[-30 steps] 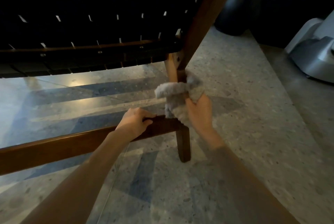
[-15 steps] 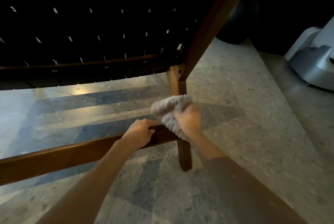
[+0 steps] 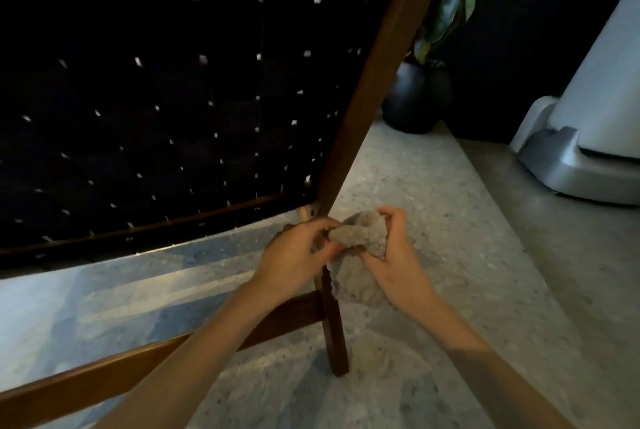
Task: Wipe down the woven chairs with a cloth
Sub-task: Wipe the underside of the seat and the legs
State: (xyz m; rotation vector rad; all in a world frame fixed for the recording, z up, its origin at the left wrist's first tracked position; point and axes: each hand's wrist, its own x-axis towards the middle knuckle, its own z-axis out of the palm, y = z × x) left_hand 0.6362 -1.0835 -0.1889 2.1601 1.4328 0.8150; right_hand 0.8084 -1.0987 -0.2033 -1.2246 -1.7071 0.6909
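Centrally, cloth [image 3: 363, 238] gripped between left hand [image 3: 294, 255], right hand [image 3: 398, 262]

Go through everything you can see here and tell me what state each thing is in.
cloth: bunched up, held in both hands near the chair leg.
left hand: pinching the cloth's left edge.
right hand: curled round the cloth.
woven chair: standing on the floor.
plant pot: upright behind the chair.
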